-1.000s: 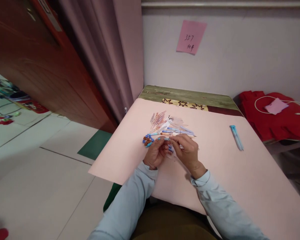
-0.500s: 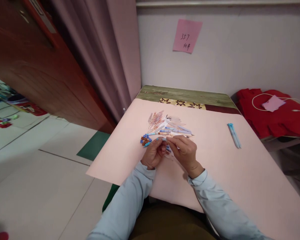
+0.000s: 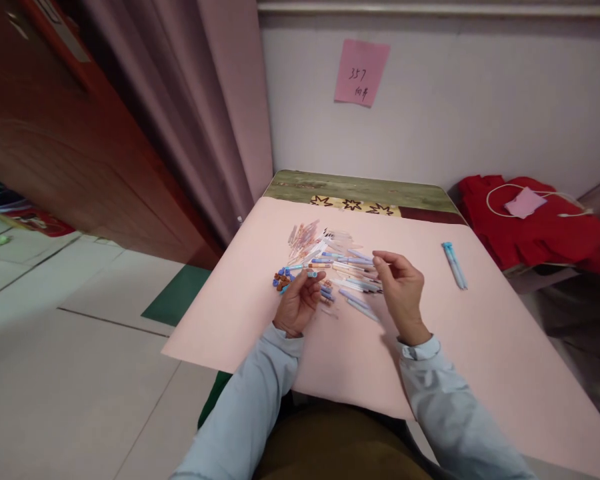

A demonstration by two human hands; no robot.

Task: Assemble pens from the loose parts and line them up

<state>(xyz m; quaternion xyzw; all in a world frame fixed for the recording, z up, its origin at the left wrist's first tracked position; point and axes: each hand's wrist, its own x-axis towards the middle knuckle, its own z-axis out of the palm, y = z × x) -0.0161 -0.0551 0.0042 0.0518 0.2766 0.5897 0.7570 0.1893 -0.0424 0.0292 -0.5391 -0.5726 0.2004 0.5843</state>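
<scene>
Left hand (image 3: 299, 305): thumb and forefinger pinch a short blue tube (image 3: 312, 274).
Blue tube: at the left fingertips, over the near side of the loose parts (image 3: 321, 265).
Right hand (image 3: 405, 292): thumb and forefinger close together, right of the loose parts; whether they hold anything thin cannot be told.
Caps (image 3: 281, 280): blue and brown, heaped just left of the left hand.
Barrels (image 3: 361, 307): lilac, on the pale sheet (image 3: 480, 373) between the hands.
Pens (image 3: 454, 265): paired, well right of the right hand.
Slip risk: the tube could drop, its small size giving fingertips little hold.
Mix-up risk: once dropped, it could be lost among like-coloured caps.
Scatter risk: a low sweep of the right hand could roll the barrels.
</scene>
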